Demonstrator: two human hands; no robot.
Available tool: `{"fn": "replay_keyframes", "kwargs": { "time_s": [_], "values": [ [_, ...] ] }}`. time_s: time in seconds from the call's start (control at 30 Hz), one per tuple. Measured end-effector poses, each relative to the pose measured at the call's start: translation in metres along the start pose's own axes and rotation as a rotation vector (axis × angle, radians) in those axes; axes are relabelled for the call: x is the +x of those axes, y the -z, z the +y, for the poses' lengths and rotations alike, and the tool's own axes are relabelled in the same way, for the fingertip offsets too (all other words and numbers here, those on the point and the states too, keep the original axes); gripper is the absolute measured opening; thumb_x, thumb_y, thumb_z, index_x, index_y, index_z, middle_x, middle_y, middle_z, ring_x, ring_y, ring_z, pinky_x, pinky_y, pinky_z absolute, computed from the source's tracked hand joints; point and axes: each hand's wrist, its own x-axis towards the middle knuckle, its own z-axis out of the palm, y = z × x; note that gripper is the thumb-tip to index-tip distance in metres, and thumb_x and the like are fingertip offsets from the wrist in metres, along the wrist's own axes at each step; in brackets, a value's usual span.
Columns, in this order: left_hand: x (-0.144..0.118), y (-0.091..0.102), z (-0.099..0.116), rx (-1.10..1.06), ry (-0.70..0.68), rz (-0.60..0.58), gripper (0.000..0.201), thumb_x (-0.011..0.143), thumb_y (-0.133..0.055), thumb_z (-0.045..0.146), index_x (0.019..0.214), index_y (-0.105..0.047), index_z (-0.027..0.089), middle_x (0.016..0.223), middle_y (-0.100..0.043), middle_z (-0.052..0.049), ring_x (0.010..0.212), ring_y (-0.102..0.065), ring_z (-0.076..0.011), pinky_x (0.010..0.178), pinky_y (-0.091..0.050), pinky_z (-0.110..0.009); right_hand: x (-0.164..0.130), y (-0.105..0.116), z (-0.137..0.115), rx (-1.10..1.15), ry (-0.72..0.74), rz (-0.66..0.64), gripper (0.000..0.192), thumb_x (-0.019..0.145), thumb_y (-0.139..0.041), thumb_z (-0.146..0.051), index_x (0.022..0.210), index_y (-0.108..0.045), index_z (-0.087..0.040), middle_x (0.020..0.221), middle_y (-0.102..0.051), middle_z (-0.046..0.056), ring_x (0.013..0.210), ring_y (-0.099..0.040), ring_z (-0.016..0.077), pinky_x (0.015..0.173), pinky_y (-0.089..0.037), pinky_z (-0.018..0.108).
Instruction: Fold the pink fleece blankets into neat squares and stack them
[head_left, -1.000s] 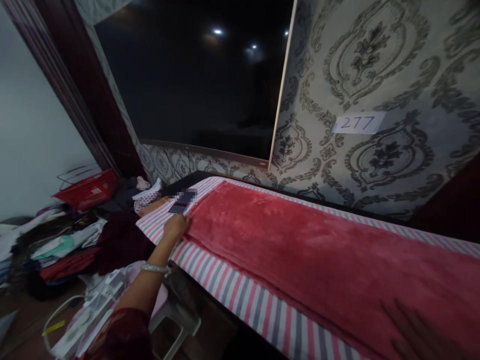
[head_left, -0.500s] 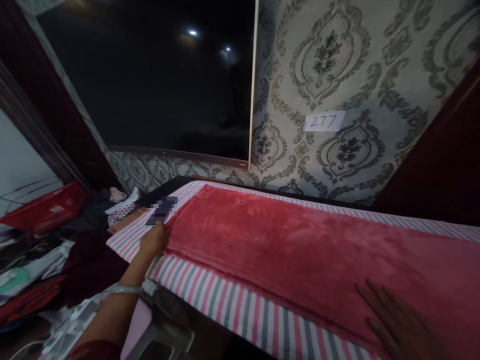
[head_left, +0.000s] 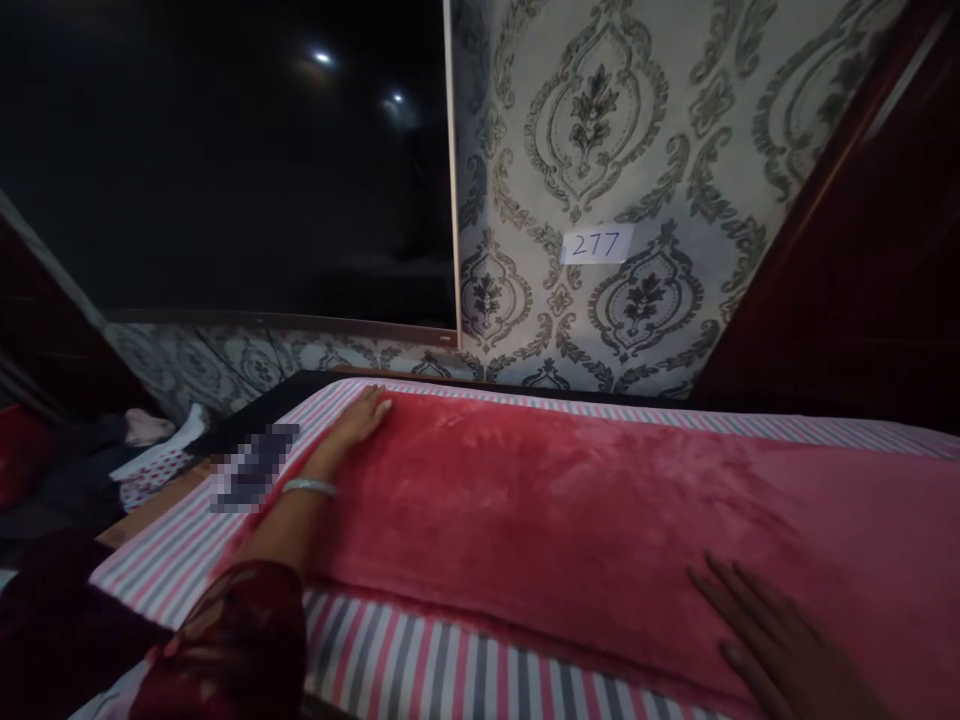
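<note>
At the near right, the right hand (head_left: 776,630) is held palm-down over the red blanket (head_left: 540,490), its fingers spread and nothing gripped. If it is pressed and dragged, the plush could be rucked and the striped cloth (head_left: 450,665) beneath pulled askew. At the near left, the blanket's edge is crossed by the left sleeve (head_left: 232,640), by which a fold could be caught. Beside that forearm, a dark pixelated item (head_left: 259,470) lies on the striped cloth and could be nudged along if the cloth is tugged. Farther off, the blanket's far left corner is covered by the left hand (head_left: 364,415); its fingers are stretched out, but in this dim view it cannot be told whether any fabric is pinched. An uneven pull there could leave the corner skewed on the worktop (head_left: 232,425).

Compared with half a second ago, the right hand is kept spread over the blanket, while the left has been shifted from the near left corner to the far one. The wall television (head_left: 247,170) is now seen farther left.
</note>
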Motion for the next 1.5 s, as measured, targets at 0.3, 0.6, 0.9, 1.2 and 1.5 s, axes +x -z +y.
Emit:
{"fn": "replay_keyframes", "kwargs": {
  "time_s": [0.3, 0.6, 0.9, 1.2, 1.5],
  "values": [
    [0.027, -0.047, -0.014, -0.037, 0.063, -0.088, 0.061, 0.099, -0.029, 0.042, 0.153, -0.037, 0.016, 0.162, -0.031, -0.012, 0.152, -0.022, -0.0263, 0.122, -0.020, -0.051, 0.018, 0.038, -0.013, 0.013, -0.033, 0.006, 0.067, 0.086, -0.037, -0.062, 0.151, -0.036, -0.049, 0.150, -0.050, -0.007, 0.137, -0.048, 0.0298, 0.104, -0.052, 0.050],
    [0.021, -0.037, -0.008, -0.005, 0.083, -0.144, 0.059, 0.099, -0.032, 0.043, 0.155, -0.034, 0.023, 0.163, -0.028, -0.010, 0.152, -0.020, -0.0239, 0.122, -0.018, -0.046, 0.243, 0.027, -0.183, 0.168, 0.178, -0.226, 0.072, 0.095, -0.037, -0.054, 0.157, -0.031, -0.019, 0.161, -0.034, 0.008, 0.147, -0.034, 0.0293, 0.120, -0.031, 0.051],
    [0.027, -0.042, -0.012, -0.003, 0.034, -0.130, 0.063, 0.097, -0.035, 0.045, 0.156, -0.031, 0.022, 0.163, -0.028, -0.015, 0.152, -0.021, -0.0291, 0.120, -0.018, -0.053, 0.346, -0.055, -0.339, 0.227, 0.255, -0.292, 0.066, 0.101, -0.041, -0.056, 0.151, -0.037, -0.013, 0.161, -0.032, 0.014, 0.150, -0.023, 0.0316, 0.119, -0.015, 0.060],
    [0.029, -0.036, -0.008, 0.023, 0.039, -0.175, 0.062, 0.101, -0.027, 0.043, 0.158, -0.026, 0.019, 0.166, -0.018, -0.016, 0.154, -0.012, -0.0279, 0.121, -0.014, -0.051, 0.323, -0.039, -0.245, 0.090, 0.055, -0.242, 0.065, 0.102, -0.036, -0.057, 0.151, -0.038, -0.015, 0.161, -0.033, 0.013, 0.148, -0.027, 0.0337, 0.117, -0.016, 0.062],
    [0.031, -0.033, -0.007, 0.057, 0.047, -0.199, 0.060, 0.102, -0.021, 0.041, 0.159, -0.020, 0.020, 0.167, -0.015, -0.014, 0.155, -0.008, -0.0246, 0.121, -0.012, -0.048, 0.224, 0.031, -0.038, -0.261, -0.542, -0.326, 0.060, 0.104, -0.024, -0.053, 0.158, -0.025, -0.028, 0.167, -0.017, 0.006, 0.152, -0.016, 0.0308, 0.117, -0.014, 0.063]
  ]
}}
